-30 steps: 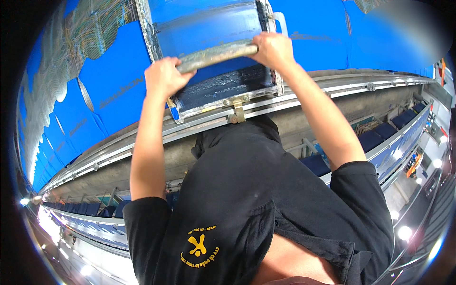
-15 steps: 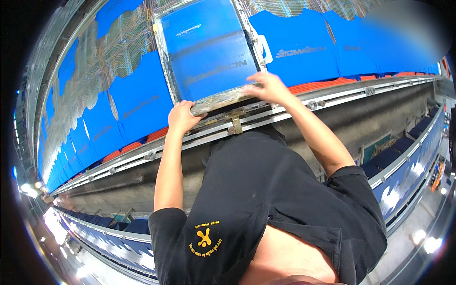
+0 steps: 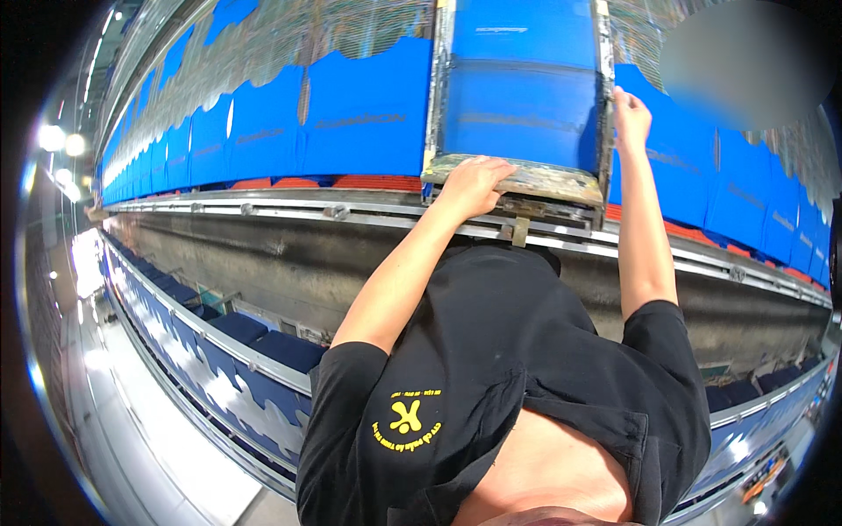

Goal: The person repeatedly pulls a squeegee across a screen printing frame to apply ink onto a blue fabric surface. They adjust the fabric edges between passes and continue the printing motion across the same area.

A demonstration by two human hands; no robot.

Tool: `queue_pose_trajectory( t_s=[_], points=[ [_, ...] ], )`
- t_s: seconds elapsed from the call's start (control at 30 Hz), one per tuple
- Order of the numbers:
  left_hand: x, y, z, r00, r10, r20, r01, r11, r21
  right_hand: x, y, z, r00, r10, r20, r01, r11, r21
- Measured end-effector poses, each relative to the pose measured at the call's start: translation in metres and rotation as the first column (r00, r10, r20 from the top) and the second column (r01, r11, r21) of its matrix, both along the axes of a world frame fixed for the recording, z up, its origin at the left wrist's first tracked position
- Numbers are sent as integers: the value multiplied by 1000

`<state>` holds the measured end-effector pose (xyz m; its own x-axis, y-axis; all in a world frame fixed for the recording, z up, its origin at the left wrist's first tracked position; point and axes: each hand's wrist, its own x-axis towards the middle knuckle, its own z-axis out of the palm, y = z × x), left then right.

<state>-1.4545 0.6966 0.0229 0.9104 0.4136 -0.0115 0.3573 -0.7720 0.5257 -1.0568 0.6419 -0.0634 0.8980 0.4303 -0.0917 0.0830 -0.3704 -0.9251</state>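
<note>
A screen printing frame [image 3: 516,180] with a paint-stained near bar lies over blue fabric panels [image 3: 368,114]. Its mesh [image 3: 526,110] looks blue, with a dark band across it. My left hand [image 3: 474,186] is closed over the left part of the near bar, fingers resting on top. At the frame's right side my right hand [image 3: 631,121] is curled shut, where a white handle showed earlier; the hand now hides that handle. Several more blue panels [image 3: 671,162] with wavy far edges run along the table on both sides.
A metal rail [image 3: 338,212] with clamps or bolts runs along the table's near edge, close to my body. Red-orange material [image 3: 377,182] shows beneath the panels. Behind me stands another long table with dark blue pieces [image 3: 237,329]. Bright lamps [image 3: 51,138] shine at the left.
My right hand has gone from above the near bar to the frame's right side and closed there. The view has turned, so the frame appears further right. My left hand stays on the near bar.
</note>
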Motion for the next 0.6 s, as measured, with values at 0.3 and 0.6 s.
queue_pose_trajectory(
  t_s=[0.3, 0.6],
  points=[
    [-122, 109, 16, 1000, 2, -24, -3, 999, -32, -156, 85, 24, 987, 7, 158, -15, 999, 51],
    [-217, 186, 18, 974, 49, -222, -82, 987, -142, -300, 160, 18, 992, -123, -12, 121, 987, -103]
  ],
)
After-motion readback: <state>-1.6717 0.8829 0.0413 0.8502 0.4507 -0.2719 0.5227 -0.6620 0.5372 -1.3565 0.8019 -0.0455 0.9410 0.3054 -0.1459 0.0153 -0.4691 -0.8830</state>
